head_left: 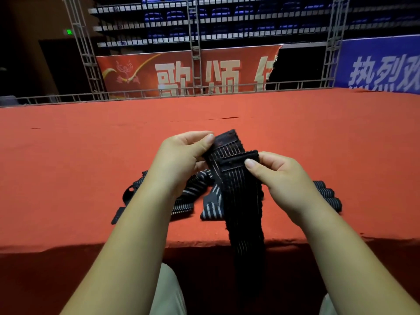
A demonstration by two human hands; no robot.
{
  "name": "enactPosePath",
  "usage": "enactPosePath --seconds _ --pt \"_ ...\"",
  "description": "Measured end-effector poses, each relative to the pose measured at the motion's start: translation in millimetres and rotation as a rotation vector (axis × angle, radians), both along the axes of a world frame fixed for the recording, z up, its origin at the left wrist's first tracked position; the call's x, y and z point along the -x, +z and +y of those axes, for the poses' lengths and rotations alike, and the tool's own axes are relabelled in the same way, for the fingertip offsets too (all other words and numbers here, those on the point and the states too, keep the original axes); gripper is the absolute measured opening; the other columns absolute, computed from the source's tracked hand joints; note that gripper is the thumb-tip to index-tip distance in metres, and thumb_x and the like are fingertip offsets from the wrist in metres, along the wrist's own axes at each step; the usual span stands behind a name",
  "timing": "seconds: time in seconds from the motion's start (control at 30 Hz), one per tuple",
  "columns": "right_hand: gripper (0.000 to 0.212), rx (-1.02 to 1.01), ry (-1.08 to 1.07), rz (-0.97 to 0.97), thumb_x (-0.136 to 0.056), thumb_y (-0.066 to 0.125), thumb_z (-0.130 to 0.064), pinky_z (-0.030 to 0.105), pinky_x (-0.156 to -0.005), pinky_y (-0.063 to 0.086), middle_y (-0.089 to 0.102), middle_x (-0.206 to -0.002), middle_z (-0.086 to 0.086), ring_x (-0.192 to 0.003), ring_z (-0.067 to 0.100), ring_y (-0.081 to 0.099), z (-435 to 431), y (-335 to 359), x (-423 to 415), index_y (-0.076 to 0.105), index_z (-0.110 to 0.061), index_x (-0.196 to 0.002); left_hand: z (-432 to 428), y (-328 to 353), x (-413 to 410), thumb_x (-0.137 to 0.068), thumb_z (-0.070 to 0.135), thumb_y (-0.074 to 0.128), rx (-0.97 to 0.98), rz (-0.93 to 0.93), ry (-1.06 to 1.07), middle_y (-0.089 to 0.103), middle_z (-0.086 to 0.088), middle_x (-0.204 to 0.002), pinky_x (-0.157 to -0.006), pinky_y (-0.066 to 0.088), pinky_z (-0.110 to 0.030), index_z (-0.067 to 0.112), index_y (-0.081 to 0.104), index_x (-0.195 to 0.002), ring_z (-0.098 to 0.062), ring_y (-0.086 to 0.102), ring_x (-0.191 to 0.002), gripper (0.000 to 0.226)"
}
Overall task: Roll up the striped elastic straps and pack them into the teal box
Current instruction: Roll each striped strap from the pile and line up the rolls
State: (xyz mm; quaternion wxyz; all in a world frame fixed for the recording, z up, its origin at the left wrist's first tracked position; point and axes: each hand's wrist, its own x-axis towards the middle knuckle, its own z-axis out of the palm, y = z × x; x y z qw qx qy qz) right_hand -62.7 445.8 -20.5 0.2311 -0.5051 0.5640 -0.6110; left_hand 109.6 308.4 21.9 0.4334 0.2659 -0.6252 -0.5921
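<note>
Left hand (179, 160) pinches striped strap (242, 201) by its upper side; right hand (280, 176) pinches its folded end.

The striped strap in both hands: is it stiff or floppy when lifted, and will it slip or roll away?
Probably floppy: the strap hangs limp from the left hand and right hand, down past the edge of the table. Likely light, since fingertip pinches hold it. Unrolled, it should not roll; the rolled straps nearby might.
</note>
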Motion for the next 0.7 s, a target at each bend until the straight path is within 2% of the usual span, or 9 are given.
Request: enactPosePath --seconds 0.03,0.1,0.2,0.3,0.4,0.47,0.53,0.63,0.7 --pt "0.02 -0.007 -0.007 -0.014 -0.109 0.062 -0.023 0.067 -0.094 0.055 0.081 -0.11 0.012 -0.096 0.028 0.077 1 -1 1 0.081 -0.016 -0.112 0 1 -2 -0.104 0.014 0.071 0.009 -0.017 -0.023 0.083 -0.011 -0.108 -0.085 0.065 -0.034 0.012 0.077 -0.122 -0.021 0.081 -0.1 0.019" --pt "0.02 -0.024 -0.006 -0.042 -0.108 0.063 -0.024 0.066 -0.099 0.053 0.082 -0.11 0.01 -0.097 0.025 0.076 2 -1 2 0.081 -0.015 -0.113 1 2 -5 -0.105 0.007 0.068 0.016 -0.024 -0.057 0.082 -0.014 -0.11 -0.086 0.065 -0.033 0.01 0.076 -0.123 -0.023 0.081 -0.103 0.02" --pt "0.02 -0.036 0.007 -0.053 -0.107 0.064 -0.026 0.047 -0.087 0.058 0.079 -0.119 0.01 -0.101 0.026 0.078 3 -1 4 0.081 -0.015 -0.114 4 3 -7 -0.103 0.007 0.071 0.05 -0.039 -0.036 0.083 -0.013 -0.103 -0.081 0.065 -0.029 0.006 0.077 -0.115 -0.019 0.08 -0.096 0.014" --pt "0.021 -0.018 0.014 -0.061 -0.106 0.066 -0.028 0.03 -0.081 0.059 0.075 -0.127 0.007 -0.108 0.026 0.077 4 0 5 0.082 -0.017 -0.115 8 2 -6 -0.101 0.009 0.074 0.071 -0.039 -0.018 0.083 -0.009 -0.095 -0.079 0.065 -0.028 0.006 0.077 -0.11 -0.016 0.079 -0.087 0.01" --pt "0.023 -0.004 0.022 -0.069 -0.105 0.067 -0.03 0.019 -0.08 0.055 0.078 -0.124 0.001 -0.101 0.011 0.075 7 2 5 0.082 -0.018 -0.116 11 0 -4 -0.1 0.011 0.076 0.092 -0.052 -0.031 0.083 -0.012 -0.099 -0.084 0.066 -0.033 0.009 0.079 -0.107 -0.017 0.079 -0.089 0.008" --pt "0.023 0.006 0.008 -0.075 -0.105 0.067 -0.03 0.018 -0.08 0.053 0.08 -0.12 -0.001 -0.097 0.006 0.074 8 3 4 0.083 -0.018 -0.116 15 -1 -3 -0.1 0.011 0.076 0.1 -0.052 -0.047 0.083 -0.012 -0.099 -0.081 0.065 -0.031 0.008 0.079 -0.107 -0.017 0.079 -0.089 0.009" --pt "0.021 0.017 -0.019 -0.1 -0.105 0.067 -0.027 0.011 -0.071 0.051 0.082 -0.112 -0.003 -0.089 -0.001 0.074 10 5 1 0.082 -0.016 -0.115 19 -1 -3 -0.1 0.01 0.075 0.095 -0.044 -0.069 0.083 -0.009 -0.097 -0.077 0.064 -0.026 0.007 0.079 -0.108 -0.015 0.079 -0.087 0.01" --pt "0.02 0.007 -0.046 -0.121 -0.105 0.067 -0.026 0.009 -0.062 0.05 0.084 -0.102 -0.003 -0.08 -0.004 0.074 10 4 -3 0.082 -0.015 -0.114 22 -2 -5 -0.102 0.011 0.072 0.089 -0.044 -0.092 0.082 -0.005 -0.095 -0.076 0.064 -0.023 0.008 0.079 -0.109 -0.01 0.078 -0.085 0.01" --pt "0.02 0.004 -0.053 -0.143 -0.105 0.067 -0.026 0.01 -0.06 0.05 0.084 -0.098 -0.003 -0.076 -0.003 0.074 10 3 -5 0.083 -0.016 -0.113 22 -2 -6 -0.103 0.013 0.071 0.094 -0.057 -0.107 0.082 -0.005 -0.099 -0.081 0.065 -0.026 0.011 0.079 -0.11 -0.012 0.077 -0.089 0.011"
